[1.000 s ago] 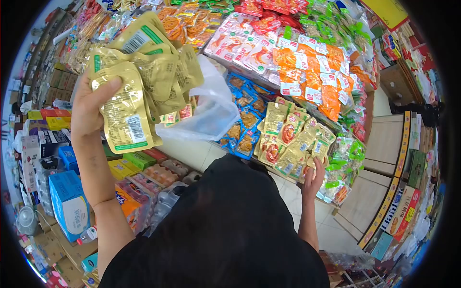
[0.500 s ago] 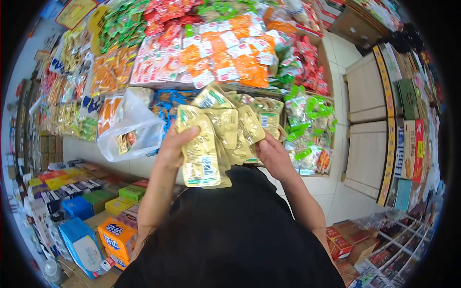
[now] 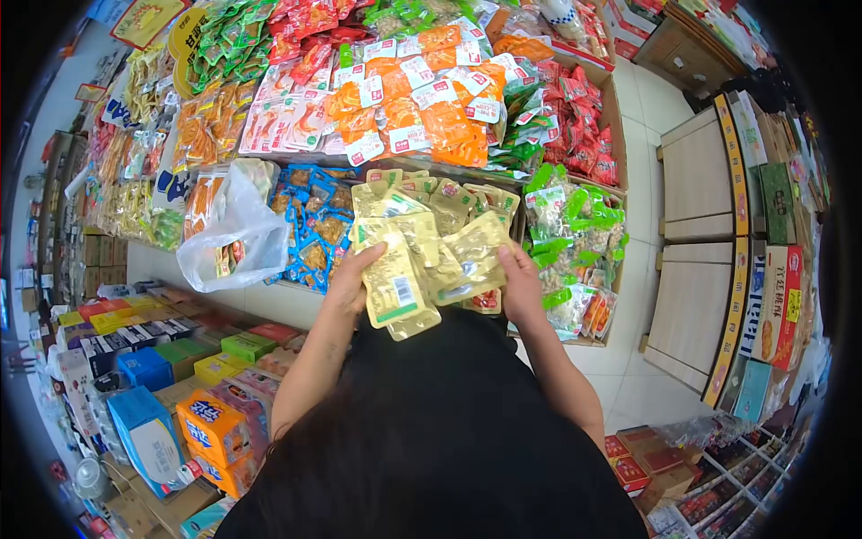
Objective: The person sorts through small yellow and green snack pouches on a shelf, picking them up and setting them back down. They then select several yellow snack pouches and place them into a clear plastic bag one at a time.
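In front of my body, my left hand (image 3: 352,280) grips several flat gold snack packets (image 3: 401,286) fanned out, backs with barcodes facing up. My right hand (image 3: 523,280) pinches the edge of other gold packets (image 3: 473,260) on the right side of the fan. The two bunches overlap in the middle. Right behind them, more gold packets (image 3: 449,203) lie in a display compartment. Left of that compartment are blue snack packets (image 3: 310,225). A clear plastic bag (image 3: 235,235) with a few packets inside rests further left.
Orange packets (image 3: 422,103) and red packets (image 3: 575,121) are heaped at the back of the display. Green-topped bags (image 3: 575,234) lie to the right. Stacked boxes (image 3: 211,427) stand at lower left. Wooden cabinets (image 3: 691,269) line the right, across the tiled floor (image 3: 639,162).
My right hand has swung its packets outward and rightward, widening the fan. The view has shifted a little, and the compartment of gold packets behind shows more. The left hand keeps its hold.
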`<state>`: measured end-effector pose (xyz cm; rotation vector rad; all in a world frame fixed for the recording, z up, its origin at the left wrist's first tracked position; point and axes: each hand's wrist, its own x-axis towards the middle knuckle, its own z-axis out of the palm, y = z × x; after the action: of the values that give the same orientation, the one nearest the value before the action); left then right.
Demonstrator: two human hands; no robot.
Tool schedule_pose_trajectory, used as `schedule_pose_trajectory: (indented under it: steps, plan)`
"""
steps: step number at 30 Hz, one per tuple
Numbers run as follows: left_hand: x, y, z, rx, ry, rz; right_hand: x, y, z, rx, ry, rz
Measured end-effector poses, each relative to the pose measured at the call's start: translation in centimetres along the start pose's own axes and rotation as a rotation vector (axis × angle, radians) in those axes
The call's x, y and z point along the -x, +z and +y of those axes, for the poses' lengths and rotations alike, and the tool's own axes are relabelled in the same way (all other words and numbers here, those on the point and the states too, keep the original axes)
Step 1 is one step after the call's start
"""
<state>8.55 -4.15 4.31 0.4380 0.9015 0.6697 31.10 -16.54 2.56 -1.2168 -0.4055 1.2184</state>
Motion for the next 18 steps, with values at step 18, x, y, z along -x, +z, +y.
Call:
schedule_pose_trajectory:
  steps: [18]
  plan:
    - [-0.6, -5.2, 2.1, 0.115, -0.070, 0.147, -4.5, -2.8, -10.3, 1.387, -0.029, 0.059]
